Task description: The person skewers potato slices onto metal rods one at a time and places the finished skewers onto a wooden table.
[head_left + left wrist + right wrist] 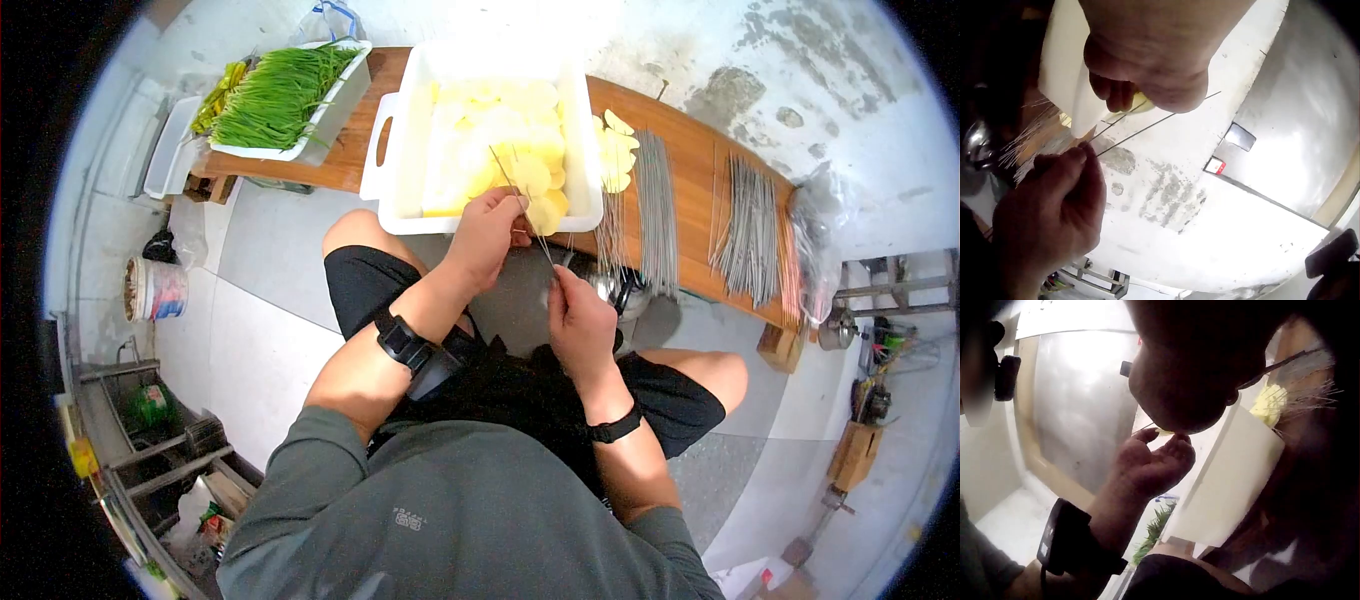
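Note:
My right hand (582, 325) grips the lower ends of thin metal skewers (1141, 133), which slant up and away over the near rim of a white tub (400, 218). Just left of them, my left hand (488, 235) pinches a thin yellow potato slice (1164, 432) between thumb and fingers, close beside the skewers. Part of the slice is hidden by the fingers. Many round potato slices (480, 125) fill the tub, and some (543, 212) show near its front right corner, overlapping the skewers in the head view.
Right of the tub, more potato slices (615, 150) sit on skewers, beside rows of bare metal skewers (657, 210) on the wooden bench (695, 230). A tray of green chives (285, 95) stands at the left. A metal pot (603, 283) is below the bench.

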Action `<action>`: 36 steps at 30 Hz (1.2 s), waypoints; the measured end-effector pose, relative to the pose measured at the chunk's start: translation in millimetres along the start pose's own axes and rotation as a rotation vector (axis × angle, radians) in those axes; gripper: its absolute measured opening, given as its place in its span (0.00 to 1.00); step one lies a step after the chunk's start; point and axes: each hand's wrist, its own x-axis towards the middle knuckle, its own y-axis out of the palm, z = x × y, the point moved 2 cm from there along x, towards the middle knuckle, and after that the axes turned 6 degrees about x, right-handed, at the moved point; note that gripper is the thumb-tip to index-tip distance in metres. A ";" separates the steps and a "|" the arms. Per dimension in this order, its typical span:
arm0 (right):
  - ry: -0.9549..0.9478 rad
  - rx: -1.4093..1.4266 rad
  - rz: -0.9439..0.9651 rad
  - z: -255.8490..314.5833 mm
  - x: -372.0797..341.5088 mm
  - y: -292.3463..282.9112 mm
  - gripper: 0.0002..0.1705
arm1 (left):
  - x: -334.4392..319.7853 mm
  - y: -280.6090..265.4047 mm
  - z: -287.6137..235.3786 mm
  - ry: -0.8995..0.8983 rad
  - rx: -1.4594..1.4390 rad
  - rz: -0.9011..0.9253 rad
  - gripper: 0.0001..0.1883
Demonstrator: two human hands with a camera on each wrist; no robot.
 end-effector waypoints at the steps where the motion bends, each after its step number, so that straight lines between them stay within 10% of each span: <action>1: 0.001 -0.001 0.000 -0.9 -0.3 0.3 0.12 | -0.1 0.5 -0.1 -0.002 -0.044 0.028 0.13; 36: 0.375 0.162 0.238 -2.8 -40.9 -9.7 0.18 | 31.9 -24.9 -19.0 0.264 -0.058 -0.074 0.14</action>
